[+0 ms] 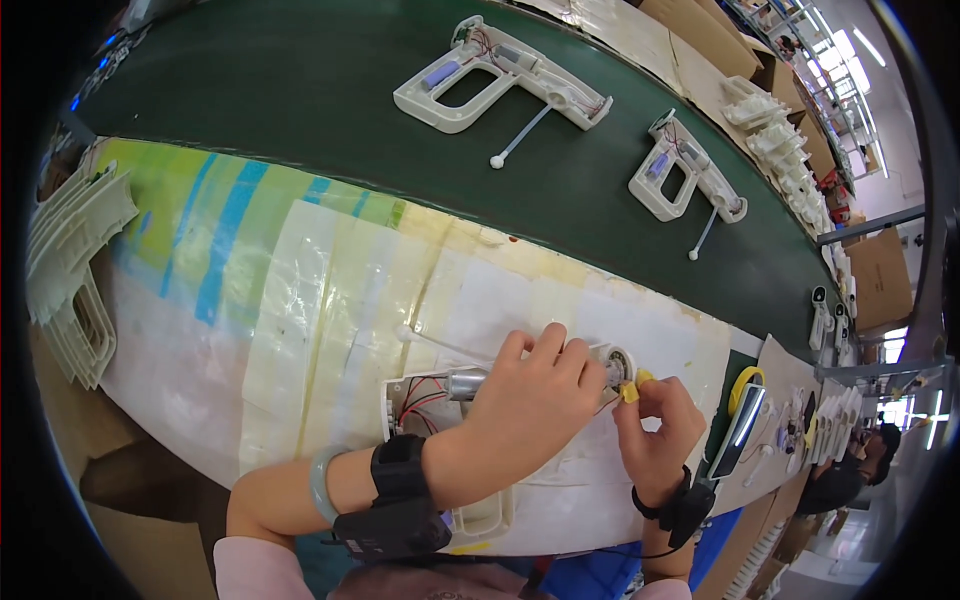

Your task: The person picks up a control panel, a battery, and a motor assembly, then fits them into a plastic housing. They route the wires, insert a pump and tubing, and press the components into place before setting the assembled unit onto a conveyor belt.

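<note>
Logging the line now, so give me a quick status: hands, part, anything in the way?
Left hand pressing down on white plastic shell. Right hand pinching small yellow piece at its front end. Thin white rod lying alongside, not blocking.

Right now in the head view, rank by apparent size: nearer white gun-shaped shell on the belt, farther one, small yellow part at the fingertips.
1. Nearer white gun-shaped shell, largest.
2. Farther white gun-shaped shell; probably the same kind, shrunk by distance and fisheye.
3. Small yellow part, pinched in the right hand, clearly smallest.
</note>
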`<move>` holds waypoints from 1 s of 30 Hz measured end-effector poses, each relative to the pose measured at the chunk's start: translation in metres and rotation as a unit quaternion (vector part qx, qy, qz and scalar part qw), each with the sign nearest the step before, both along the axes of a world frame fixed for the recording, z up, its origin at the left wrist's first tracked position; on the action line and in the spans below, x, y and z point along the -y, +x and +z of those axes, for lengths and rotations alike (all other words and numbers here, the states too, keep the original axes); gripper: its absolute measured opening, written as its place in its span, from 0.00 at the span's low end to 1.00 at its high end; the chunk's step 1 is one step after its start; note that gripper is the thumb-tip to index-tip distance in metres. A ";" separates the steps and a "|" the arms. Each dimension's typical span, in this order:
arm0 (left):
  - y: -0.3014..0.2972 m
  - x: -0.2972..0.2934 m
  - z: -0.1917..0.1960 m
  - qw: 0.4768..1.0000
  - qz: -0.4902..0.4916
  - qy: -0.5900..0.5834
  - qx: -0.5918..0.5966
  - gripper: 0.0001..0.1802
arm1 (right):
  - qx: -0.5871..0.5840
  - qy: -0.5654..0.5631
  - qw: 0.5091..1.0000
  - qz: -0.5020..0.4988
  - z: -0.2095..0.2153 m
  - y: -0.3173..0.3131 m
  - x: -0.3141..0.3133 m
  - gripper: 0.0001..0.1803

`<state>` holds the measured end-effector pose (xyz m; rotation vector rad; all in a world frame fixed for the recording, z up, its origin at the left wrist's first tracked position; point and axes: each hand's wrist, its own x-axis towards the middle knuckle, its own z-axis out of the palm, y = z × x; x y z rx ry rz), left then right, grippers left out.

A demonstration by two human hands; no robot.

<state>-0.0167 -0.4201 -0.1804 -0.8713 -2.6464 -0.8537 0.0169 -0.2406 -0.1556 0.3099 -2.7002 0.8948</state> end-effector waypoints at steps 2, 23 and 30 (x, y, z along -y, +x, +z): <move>-0.001 0.003 0.001 1.000 -0.003 -0.006 0.000 0.10 | 0.027 -0.018 0.999 -0.003 0.000 -0.003 0.000 0.05; -0.012 0.025 0.000 0.994 -0.096 -0.031 0.030 0.10 | 0.177 -0.040 0.977 -0.108 0.021 0.001 0.027 0.07; -0.005 0.020 -0.001 0.996 -0.075 -0.042 0.021 0.09 | 0.341 -0.126 0.923 -0.128 0.030 -0.014 0.021 0.05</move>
